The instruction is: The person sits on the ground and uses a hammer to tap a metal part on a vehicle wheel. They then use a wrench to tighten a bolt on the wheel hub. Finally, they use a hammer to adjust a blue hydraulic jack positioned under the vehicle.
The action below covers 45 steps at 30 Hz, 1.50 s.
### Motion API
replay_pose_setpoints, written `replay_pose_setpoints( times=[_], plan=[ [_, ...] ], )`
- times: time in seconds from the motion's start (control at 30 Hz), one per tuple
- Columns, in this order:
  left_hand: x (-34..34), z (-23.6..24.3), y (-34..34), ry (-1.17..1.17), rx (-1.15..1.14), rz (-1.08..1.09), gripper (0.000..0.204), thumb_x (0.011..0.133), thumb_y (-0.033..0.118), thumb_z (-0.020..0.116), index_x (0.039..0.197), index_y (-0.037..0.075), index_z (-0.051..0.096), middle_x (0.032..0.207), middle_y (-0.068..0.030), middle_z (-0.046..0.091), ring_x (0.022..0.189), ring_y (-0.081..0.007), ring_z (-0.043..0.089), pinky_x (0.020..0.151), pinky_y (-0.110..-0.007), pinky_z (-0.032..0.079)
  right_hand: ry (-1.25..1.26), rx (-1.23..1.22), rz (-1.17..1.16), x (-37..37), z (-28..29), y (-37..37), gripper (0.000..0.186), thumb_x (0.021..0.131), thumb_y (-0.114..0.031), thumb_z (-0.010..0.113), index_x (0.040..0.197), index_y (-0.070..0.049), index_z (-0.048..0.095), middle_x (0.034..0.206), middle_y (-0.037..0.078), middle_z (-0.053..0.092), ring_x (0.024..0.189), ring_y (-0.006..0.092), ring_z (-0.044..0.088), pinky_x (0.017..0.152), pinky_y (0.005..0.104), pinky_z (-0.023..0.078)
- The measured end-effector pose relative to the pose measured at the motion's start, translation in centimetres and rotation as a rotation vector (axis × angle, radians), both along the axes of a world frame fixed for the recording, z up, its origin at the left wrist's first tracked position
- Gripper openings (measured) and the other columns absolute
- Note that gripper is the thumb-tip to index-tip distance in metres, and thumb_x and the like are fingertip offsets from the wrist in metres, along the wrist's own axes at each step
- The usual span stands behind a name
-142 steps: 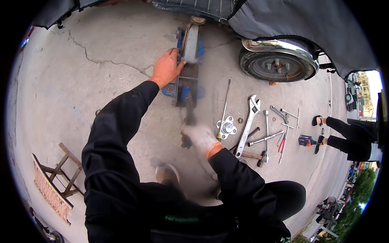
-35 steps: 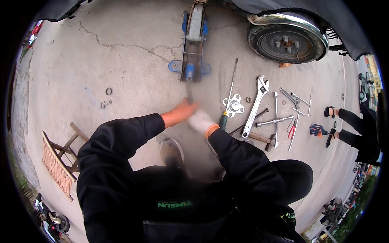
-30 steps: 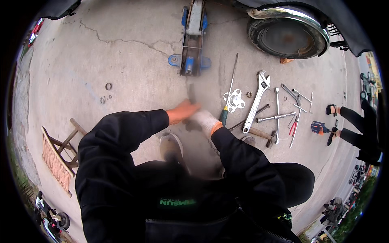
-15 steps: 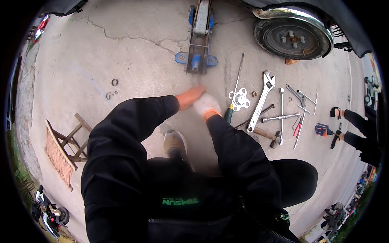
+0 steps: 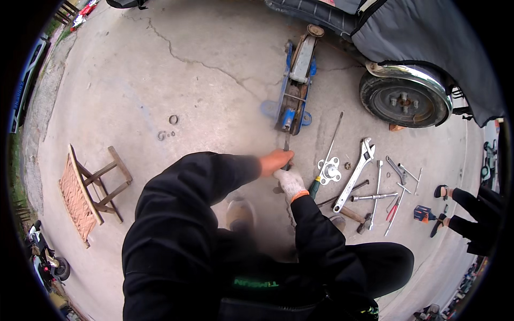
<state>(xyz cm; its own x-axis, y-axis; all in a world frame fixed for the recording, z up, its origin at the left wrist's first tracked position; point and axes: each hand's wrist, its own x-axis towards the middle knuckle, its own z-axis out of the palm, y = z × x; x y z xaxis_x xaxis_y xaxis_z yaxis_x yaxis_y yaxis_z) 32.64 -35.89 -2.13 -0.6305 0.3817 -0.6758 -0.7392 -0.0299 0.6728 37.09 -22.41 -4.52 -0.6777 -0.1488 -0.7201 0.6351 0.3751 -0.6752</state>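
Note:
My bare left hand (image 5: 276,162) is closed round the dark handle bar (image 5: 286,142) at the near end of a blue floor jack (image 5: 303,58). Just behind it on the same bar, nearer to me, is my right hand (image 5: 290,183), in a white glove with an orange cuff, its fingers curled shut. The jack lies on the concrete, pointing away toward a covered vehicle, with its round saddle (image 5: 316,30) at the far end. Blur softens the jack's left caster. My palms hide part of the handle.
Right of my hands lie a screwdriver (image 5: 328,156), a silver flanged hub (image 5: 330,170), a large adjustable wrench (image 5: 354,174), a hammer (image 5: 358,216) and several wrenches. Beyond stands the vehicle's wheel (image 5: 405,100). At left is a folding stool (image 5: 78,198); at right, another person's legs (image 5: 465,198).
The view has swung, so the scene sits lower and farther right, and the jack's far end and more of the vehicle now show. Both hands stay together at the handle.

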Motion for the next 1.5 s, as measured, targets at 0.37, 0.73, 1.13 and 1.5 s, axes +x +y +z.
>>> replay_pose_setpoints(
  times=[0.37,0.73,1.13,1.5],
  plan=[
    [-0.2,-0.4,-1.9,-0.082,-0.023,-0.065,0.041,0.097,0.041,0.047,0.115,0.007,0.062,0.115,-0.0059,0.06,0.102,-0.0184,0.053,0.087,-0.034,0.043,-0.011,0.595,0.225,-1.7,14.5,-5.5,0.053,0.079,-0.038,0.064,0.117,-0.002,0.062,0.114,0.022,0.066,0.109,0.0355,0.063,0.09,0.0419,0.05],
    [-0.2,1.5,-1.8,-0.178,0.119,0.004,0.049,0.098,0.044,0.048,0.127,0.005,0.055,0.123,-0.0099,0.057,0.108,-0.0194,0.055,0.092,-0.035,0.048,-0.012,0.63,0.286,-2.1,16.2,-4.7,0.078,0.077,-0.041,0.066,0.132,0.008,0.042,0.12,0.028,0.062,0.112,0.039,0.062,0.097,0.042,0.048],
    [-0.8,2.7,-2.9,-0.11,0.322,-0.115,0.05,0.104,0.045,0.037,0.123,0.004,0.057,0.126,-0.0106,0.062,0.115,-0.02,0.057,0.102,-0.034,0.041,-0.644,-1.084,-0.398,1.5,8.8,0.8,0.062,0.096,-0.054,0.048,0.128,-0.001,0.05,0.112,0.021,0.062,0.099,0.0345,0.064,0.079,0.0461,0.056],
    [-0.9,5.6,-5.2,-0.079,0.006,-0.226,0.061,0.098,0.057,0.043,0.119,0.002,0.06,0.113,-0.0116,0.066,0.096,-0.0132,0.061,0.081,-0.029,0.05,-0.514,-0.971,-0.417,0.8,10.6,-1.7,0.035,0.095,-0.04,0.052,0.112,-0.01,0.057,0.093,0.009,0.062,0.085,0.0244,0.06,0.075,0.0417,0.047]
  ],
)
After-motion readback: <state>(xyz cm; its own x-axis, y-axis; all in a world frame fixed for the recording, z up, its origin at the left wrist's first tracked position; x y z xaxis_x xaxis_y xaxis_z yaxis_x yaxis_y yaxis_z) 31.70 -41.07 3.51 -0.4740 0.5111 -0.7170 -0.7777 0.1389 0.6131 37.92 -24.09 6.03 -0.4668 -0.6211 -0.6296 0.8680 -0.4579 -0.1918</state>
